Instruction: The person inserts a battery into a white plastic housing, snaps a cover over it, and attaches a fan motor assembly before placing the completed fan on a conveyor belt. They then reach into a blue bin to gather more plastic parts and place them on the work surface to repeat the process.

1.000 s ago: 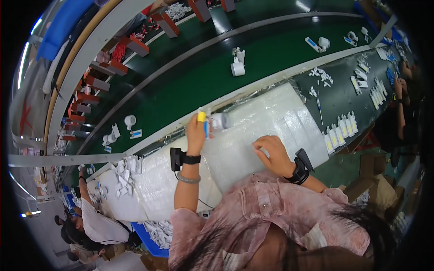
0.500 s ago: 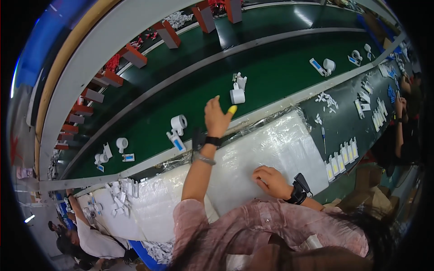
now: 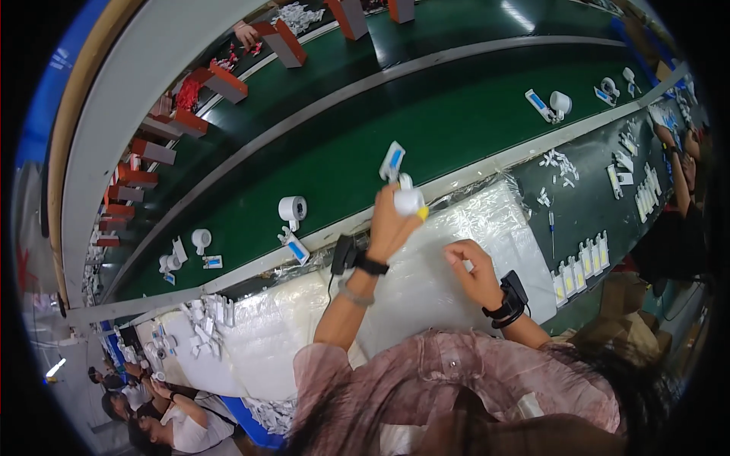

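My left hand [image 3: 389, 226], with yellow on its thumb, is closed round a white round device [image 3: 409, 202] at the belt's near edge. A hinged white panel [image 3: 393, 161] with a blue strip hangs off the device's far side. Over the plastic-covered mat [image 3: 395, 311] hovers my right hand [image 3: 473, 273], empty, its fingers loosely bent and apart from the thumb. To the left on the green belt [image 3: 334, 167] lies another white round device [image 3: 291, 208], its blue-striped panel [image 3: 295, 248] attached.
More white devices [image 3: 559, 105] lie along the belt. On the right bench are small white parts [image 3: 561, 167], a screwdriver [image 3: 552, 222] and a row of white panels [image 3: 582, 266]. White parts [image 3: 205, 327] are piled at left. Co-workers [image 3: 179, 418] sit at both sides.
My left hand has closed on the white device and lifted it off the belt toward me. My right hand has risen slightly and turned, its fingers uncurling a little.
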A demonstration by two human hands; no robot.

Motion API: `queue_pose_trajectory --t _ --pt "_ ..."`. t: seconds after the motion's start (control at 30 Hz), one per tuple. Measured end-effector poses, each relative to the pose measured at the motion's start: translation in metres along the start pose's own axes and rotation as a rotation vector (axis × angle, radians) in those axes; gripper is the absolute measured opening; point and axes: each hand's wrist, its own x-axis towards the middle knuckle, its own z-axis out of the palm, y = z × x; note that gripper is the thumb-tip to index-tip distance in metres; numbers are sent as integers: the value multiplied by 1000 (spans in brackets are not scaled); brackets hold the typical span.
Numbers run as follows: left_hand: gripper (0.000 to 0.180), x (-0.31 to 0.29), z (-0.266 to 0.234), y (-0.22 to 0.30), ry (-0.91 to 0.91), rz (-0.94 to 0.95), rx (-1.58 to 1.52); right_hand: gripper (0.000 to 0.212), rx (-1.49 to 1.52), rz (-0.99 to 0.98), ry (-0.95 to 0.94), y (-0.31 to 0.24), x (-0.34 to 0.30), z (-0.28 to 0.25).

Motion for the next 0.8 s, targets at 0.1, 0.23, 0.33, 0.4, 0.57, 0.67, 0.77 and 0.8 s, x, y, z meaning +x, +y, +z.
queue_pose_trajectory --t 0.1,0.23,0.33,0.4,0.57,0.67,0.77,0.8 --pt "73 -69 -16 28 -189 -9 -125 22 164 101 -37 4 -2 4" --pt "73 -143 -20 52 -301 81 -170 26 503 378 -195 11 -14 13" --pt "74 -178 -21 71 -354 -22 18 27 406 464 -351 11 -25 17" --pt "75 -196 -21 75 -315 78 149 31 399 410 -302 4 -35 20" --pt "74 -222 -22 79 -302 118 211 37 182 532 -480 -14 -52 12" --pt "72 -231 -23 90 -317 152 246 33 279 400 -500 20 -65 11" --pt "67 -237 -28 92 -292 229 181 26 495 468 -369 -15 -72 11" --pt "64 -238 -31 93 -277 300 112 26 492 469 -359 -19 -75 10"
